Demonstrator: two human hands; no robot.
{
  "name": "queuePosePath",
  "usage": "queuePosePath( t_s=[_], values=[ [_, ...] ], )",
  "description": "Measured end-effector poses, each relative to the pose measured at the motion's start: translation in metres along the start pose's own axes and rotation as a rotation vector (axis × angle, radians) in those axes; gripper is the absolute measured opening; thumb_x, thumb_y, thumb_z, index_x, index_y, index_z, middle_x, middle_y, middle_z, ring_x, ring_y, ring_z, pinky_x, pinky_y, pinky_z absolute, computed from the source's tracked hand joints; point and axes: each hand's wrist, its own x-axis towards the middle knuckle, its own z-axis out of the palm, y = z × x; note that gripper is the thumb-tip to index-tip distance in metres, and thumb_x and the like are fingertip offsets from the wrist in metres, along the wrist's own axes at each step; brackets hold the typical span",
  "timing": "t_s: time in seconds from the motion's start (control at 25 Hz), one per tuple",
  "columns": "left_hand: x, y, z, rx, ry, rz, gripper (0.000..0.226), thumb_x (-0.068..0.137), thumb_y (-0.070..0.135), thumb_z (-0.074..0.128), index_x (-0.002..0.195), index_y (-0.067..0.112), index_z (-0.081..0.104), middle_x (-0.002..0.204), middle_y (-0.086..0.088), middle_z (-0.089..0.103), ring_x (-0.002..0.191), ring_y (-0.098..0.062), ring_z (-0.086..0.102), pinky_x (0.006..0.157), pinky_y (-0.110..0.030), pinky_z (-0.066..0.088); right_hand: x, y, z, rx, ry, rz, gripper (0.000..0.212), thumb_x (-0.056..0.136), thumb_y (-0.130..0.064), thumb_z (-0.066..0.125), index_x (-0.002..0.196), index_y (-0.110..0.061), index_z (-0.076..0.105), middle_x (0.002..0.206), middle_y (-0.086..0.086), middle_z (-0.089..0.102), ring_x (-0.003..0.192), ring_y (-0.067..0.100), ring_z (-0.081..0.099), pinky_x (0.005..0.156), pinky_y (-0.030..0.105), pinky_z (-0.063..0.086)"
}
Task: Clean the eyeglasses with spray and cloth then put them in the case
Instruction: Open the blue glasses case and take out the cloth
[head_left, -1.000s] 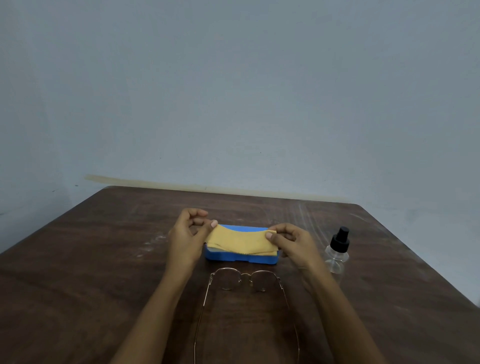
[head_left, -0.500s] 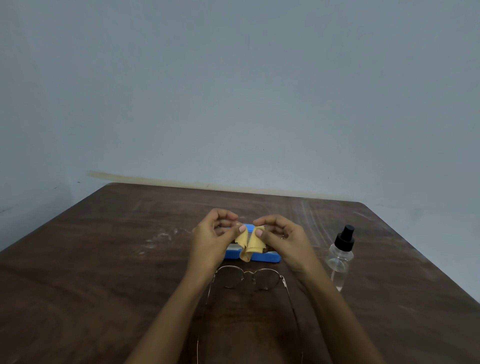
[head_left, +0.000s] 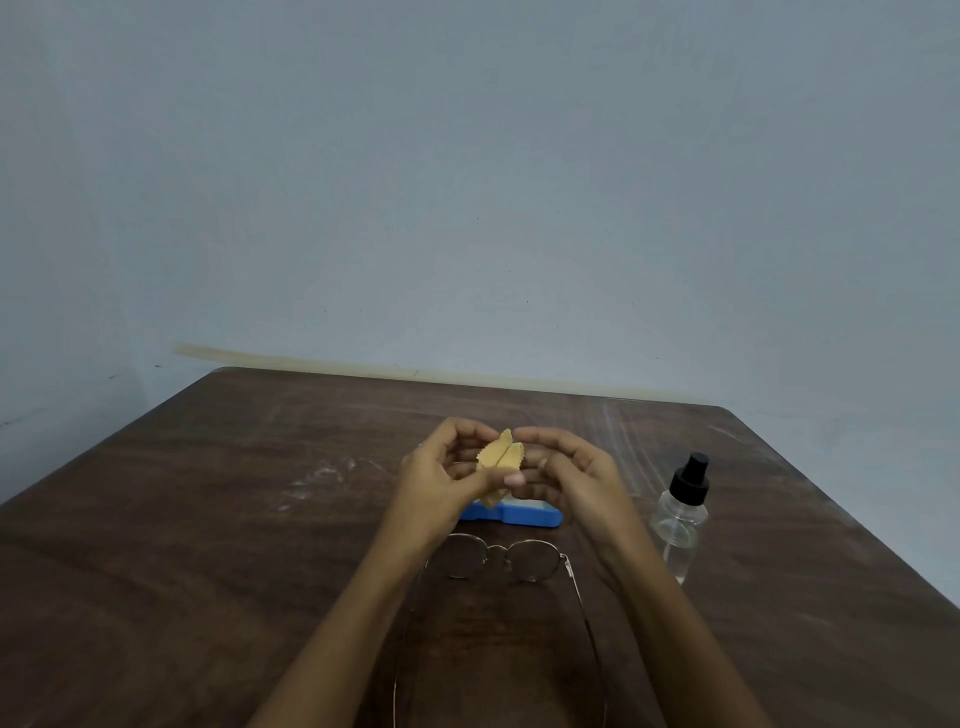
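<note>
A small yellow cloth (head_left: 497, 458) with zigzag edges is folded up between my two hands above the table. My left hand (head_left: 442, 475) pinches it with thumb and fingers. My right hand (head_left: 569, 473) holds its other side with curled fingers. Just behind and below them lies the blue glasses case (head_left: 524, 516), mostly hidden by my hands. The thin metal-rimmed eyeglasses (head_left: 501, 558) rest on the table in front of the case, temples unfolded toward me. A clear spray bottle (head_left: 681, 519) with a black nozzle stands upright to the right of my right hand.
The dark brown wooden table (head_left: 208, 519) has whitish scuffs left of the case. Its far edge meets a plain bluish wall (head_left: 467, 208), and its right edge slants past the bottle.
The cloth was stretched wide over the case. My hands came together and rose slightly, folding it into a small bundle between them.
</note>
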Motion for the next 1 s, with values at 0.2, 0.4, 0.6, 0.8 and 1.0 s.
queuePosePath(
  t_s=[0.2, 0.4, 0.6, 0.8, 1.0],
  values=[
    [-0.002, -0.005, 0.002, 0.215, -0.083, 0.135, 0.030, 0.072, 0.013, 0.072, 0.096, 0.028, 0.059, 0.099, 0.012, 0.064, 0.098, -0.005, 0.060, 0.088, -0.024, 0.050, 0.000, 0.005, -0.001, -0.067, 0.008, -0.065, 0.020, 0.085, 0.001, 0.057, 0.099, -0.011, 0.062, 0.085, 0.007, 0.070, 0.075, 0.016, 0.070, 0.065, 0.021, 0.056],
    [-0.001, -0.003, 0.002, 0.081, -0.003, 0.133, 0.019, 0.083, 0.008, 0.059, 0.088, 0.026, 0.060, 0.091, 0.009, 0.065, 0.086, 0.003, 0.061, 0.072, -0.014, 0.051, 0.001, 0.008, 0.001, -0.185, 0.052, -0.144, 0.015, 0.081, -0.005, 0.064, 0.087, -0.019, 0.064, 0.079, 0.002, 0.066, 0.069, 0.011, 0.063, 0.062, 0.021, 0.052],
    [0.003, -0.005, 0.000, -0.007, 0.036, 0.111, 0.022, 0.080, 0.006, 0.062, 0.087, 0.026, 0.058, 0.094, 0.008, 0.062, 0.083, 0.009, 0.059, 0.070, -0.010, 0.050, 0.003, 0.012, 0.000, -0.305, 0.027, -0.125, 0.008, 0.086, -0.015, 0.059, 0.083, -0.023, 0.061, 0.083, -0.004, 0.063, 0.077, 0.008, 0.058, 0.065, 0.023, 0.048],
    [0.003, -0.010, -0.007, -0.010, 0.074, 0.087, 0.014, 0.083, 0.008, 0.059, 0.086, 0.021, 0.060, 0.088, 0.002, 0.065, 0.078, 0.001, 0.063, 0.068, -0.016, 0.054, 0.003, 0.012, -0.005, -0.279, 0.052, -0.169, 0.020, 0.089, -0.010, 0.056, 0.091, -0.029, 0.055, 0.062, 0.006, 0.058, 0.064, 0.013, 0.056, 0.057, 0.022, 0.043],
    [-0.003, -0.011, -0.022, 0.128, 0.059, 0.105, 0.022, 0.084, 0.005, 0.057, 0.082, 0.026, 0.062, 0.086, 0.006, 0.067, 0.082, -0.009, 0.065, 0.070, -0.018, 0.053, -0.006, 0.002, -0.012, -0.217, 0.027, -0.206, 0.031, 0.091, 0.002, 0.046, 0.084, -0.021, 0.065, 0.088, -0.008, 0.065, 0.075, -0.010, 0.057, 0.064, 0.008, 0.043]
  ],
)
